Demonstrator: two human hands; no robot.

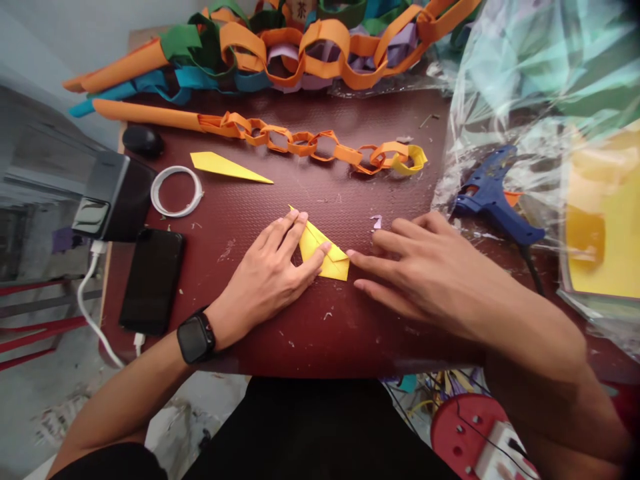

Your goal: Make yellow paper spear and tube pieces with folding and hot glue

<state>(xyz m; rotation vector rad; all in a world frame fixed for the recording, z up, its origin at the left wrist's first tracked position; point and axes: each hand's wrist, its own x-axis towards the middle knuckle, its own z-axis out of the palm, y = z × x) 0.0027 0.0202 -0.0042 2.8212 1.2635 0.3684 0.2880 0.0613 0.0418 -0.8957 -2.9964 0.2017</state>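
Note:
A folded piece of yellow paper (334,268) lies on the dark red table (280,333), its narrow point toward the upper left. My left hand (273,267) rests flat over its left side, fingers stretched out, fingertips and thumb pressing it down. My right hand (417,260) is just right of the paper, fingers apart, with the index fingertip at or very near its right corner. Nothing shows in the right hand. Farther back lies a second folded yellow paper (225,166), long and pointed. Beyond it stretches an orange paper chain (300,143) ending in a yellow link.
Larger paper chains (320,50) fill the back edge. At the right are a blue glue gun (500,197), clear plastic wrap (480,113) and yellow sheets (610,213). A tape roll (156,193), a black phone (153,281) and a charging stand (120,197) sit at the left.

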